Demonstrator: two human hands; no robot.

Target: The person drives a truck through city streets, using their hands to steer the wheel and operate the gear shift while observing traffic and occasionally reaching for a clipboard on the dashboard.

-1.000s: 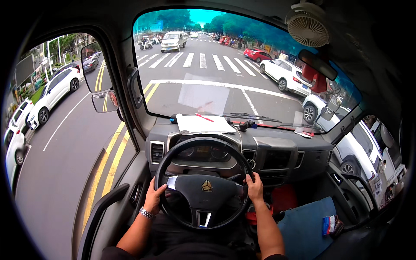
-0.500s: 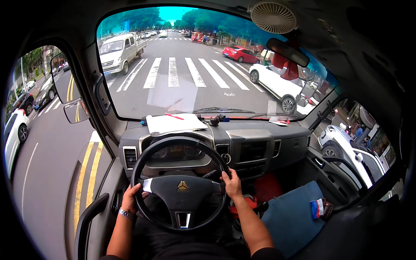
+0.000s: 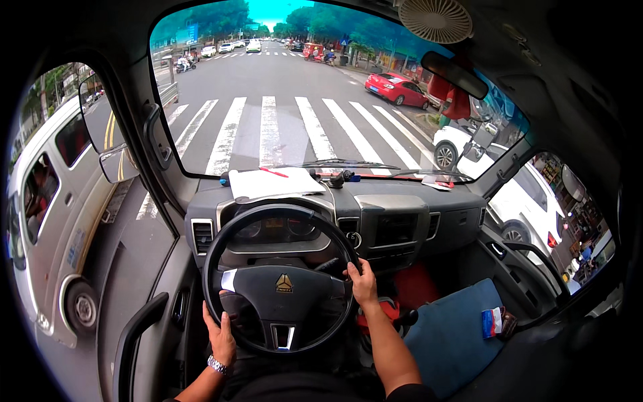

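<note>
**Bare right hand (image 3: 363, 283) grasps a black round steering wheel (image 3: 284, 295), bare left hand (image 3: 223, 342) at its lower left rim**

The wheel sits in front of the person, at the driver's place in a vehicle cab, with a gold triangular emblem on its hub. The right hand's fingers are bent over the rim at the right side. The left hand straddles the rim lower down: its fingers are straightened and point upward on the outer side, the thumb lies on the inner side, and they are not curled around it. How firmly it presses, I cannot tell. A silver metal wristwatch (image 3: 217, 365) circles the left wrist.

Above the wheel, on the grey plastic dashboard (image 3: 459, 201), lie white paper sheets (image 3: 271, 186) with a slim red pen (image 3: 274, 172) on top. To the right, a blue flat seat cushion (image 3: 452, 342) bears a small red, white and blue packet (image 3: 491, 323); a black-knobbed lever (image 3: 407, 319) stands near the cushion's left edge.

Through the windshield, a white striped crosswalk (image 3: 269, 127) spans the road just ahead, with a red sedan (image 3: 396, 89) beyond it on the right. A white van (image 3: 74, 187) fills much of the left window, and a white car (image 3: 526, 201) shows through the right window. A cream round fan (image 3: 435, 19) hangs overhead.
</note>
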